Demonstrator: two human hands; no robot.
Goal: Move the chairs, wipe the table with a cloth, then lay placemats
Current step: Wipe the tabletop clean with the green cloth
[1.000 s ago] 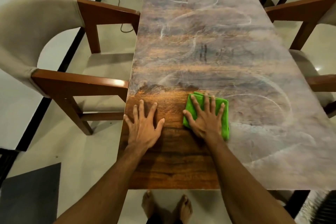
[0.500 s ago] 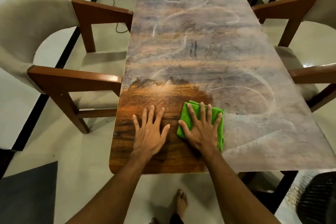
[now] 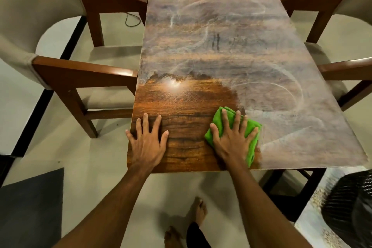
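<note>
- The green cloth [image 3: 252, 128] has slid toward the surface's [image 3: 221, 36] near edge, widening the clean dark patch.
- The right hand [image 3: 231, 140], fingers spread flat, presses it against the dusty film.
- The left hand [image 3: 148, 144], palm flat and fingers straight, braces at the near corner.
- Chairs [image 3: 84, 70] flank both sides.

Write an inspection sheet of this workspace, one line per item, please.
Surface: long brown wooden table, near-left part wiped glossy, rest hazy with white swirls.
Job's things: folded green cloth on table; beige padded wooden left armchair, matching right armchair; no placemats seen.
Clutter: nothing seen.
Grips: left hand flat on bare wood; right hand flat on cloth.
Cables: black cable on floor beyond left armchair.
Surroundings: dark floor mat, near left.
</note>
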